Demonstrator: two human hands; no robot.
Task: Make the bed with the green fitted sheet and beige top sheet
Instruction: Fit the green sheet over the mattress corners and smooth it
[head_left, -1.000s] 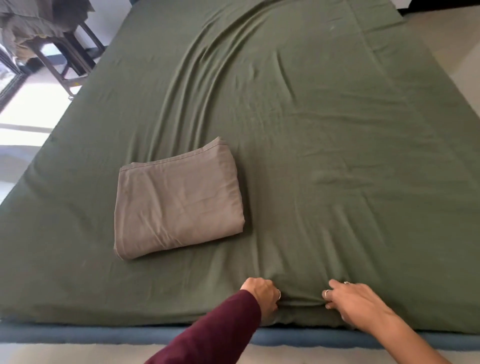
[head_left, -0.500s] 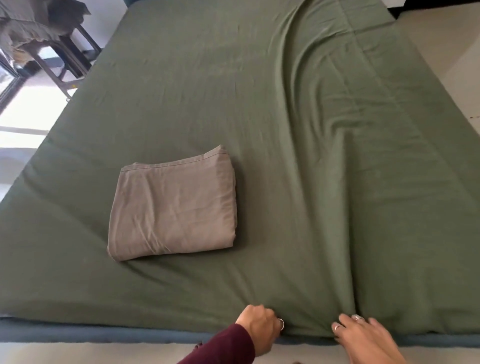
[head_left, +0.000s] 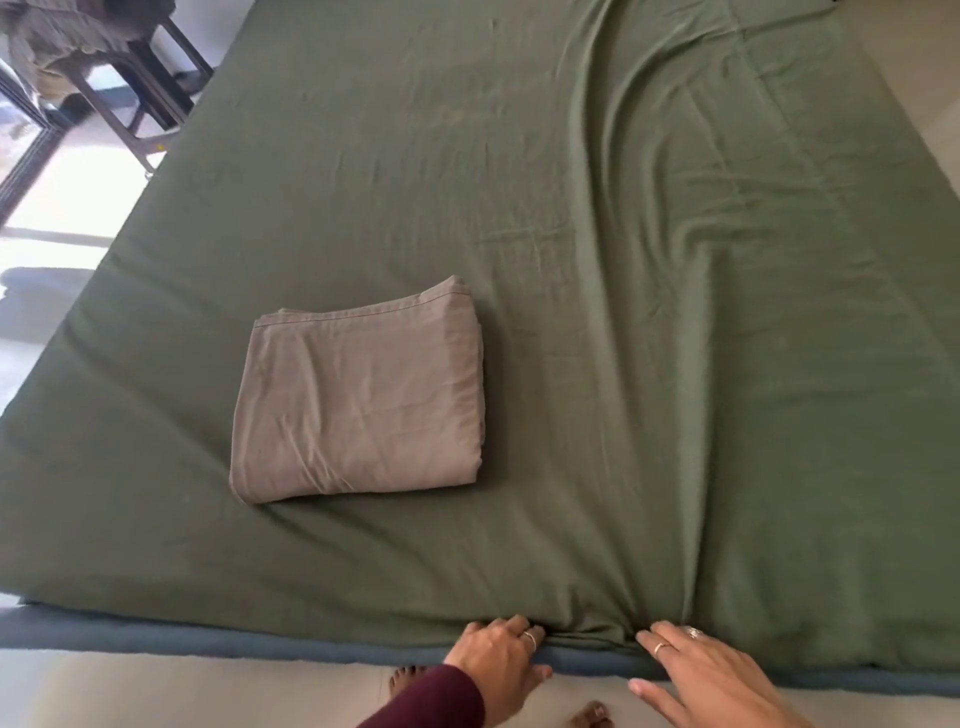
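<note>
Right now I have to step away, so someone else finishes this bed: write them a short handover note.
Left hand and right hand: both at the near edge, fingers on the green fitted sheet; grip unclear.
Fitted sheet covers the mattress, creased on the right side.
Beige top sheet: folded, lying on the bed, left of centre.
Left: smooth the creases, then unfold and spread the top sheet.

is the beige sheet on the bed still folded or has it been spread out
Folded. The beige top sheet lies as a compact rectangle with stacked layered edges, on the spread green fitted sheet. Neither hand touches it.
</note>
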